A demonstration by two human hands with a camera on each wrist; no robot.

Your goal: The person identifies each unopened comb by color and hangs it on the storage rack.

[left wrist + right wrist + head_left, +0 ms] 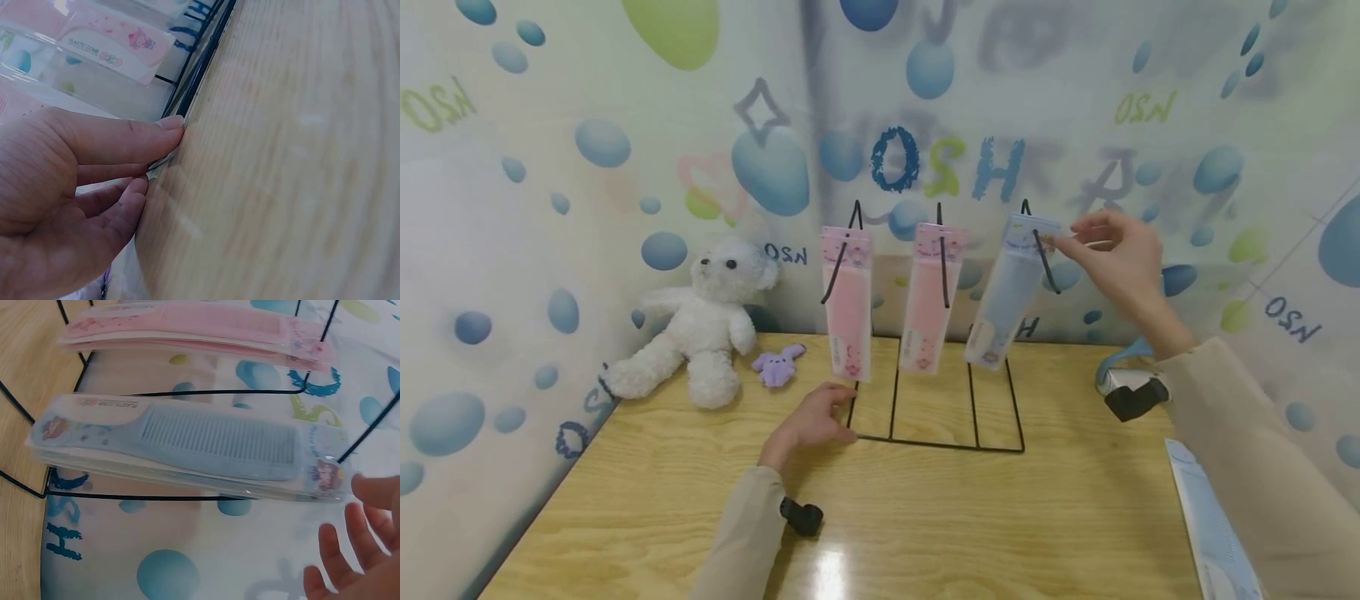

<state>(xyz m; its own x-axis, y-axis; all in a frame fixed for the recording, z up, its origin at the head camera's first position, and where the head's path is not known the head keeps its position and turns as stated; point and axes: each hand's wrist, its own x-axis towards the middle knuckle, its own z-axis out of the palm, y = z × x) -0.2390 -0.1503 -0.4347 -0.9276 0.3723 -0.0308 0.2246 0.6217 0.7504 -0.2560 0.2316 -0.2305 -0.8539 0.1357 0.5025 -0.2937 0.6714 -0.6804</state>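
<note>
A black wire display rack (955,444) stands on the table, and my left hand (816,415) holds its base at the near left corner. In the left wrist view the thumb (134,139) lies on the wire with the fingers beneath. From the rack's right hook hangs a packaged blue comb (1003,287), tilted, its lower end to the left. My right hand (1116,254) pinches the pack's upper right corner between thumb and fingertips. In the right wrist view several packs are stacked under the front blue comb (219,440). Pink comb packs (848,308) hang on the left and middle hooks.
A white teddy bear (711,321) and a small purple plush (778,367) sit at the left back. Another blue pack (1210,517) lies on the table at right, partly under the right sleeve. A silvery item with a blue strap (1122,375) is behind the right forearm.
</note>
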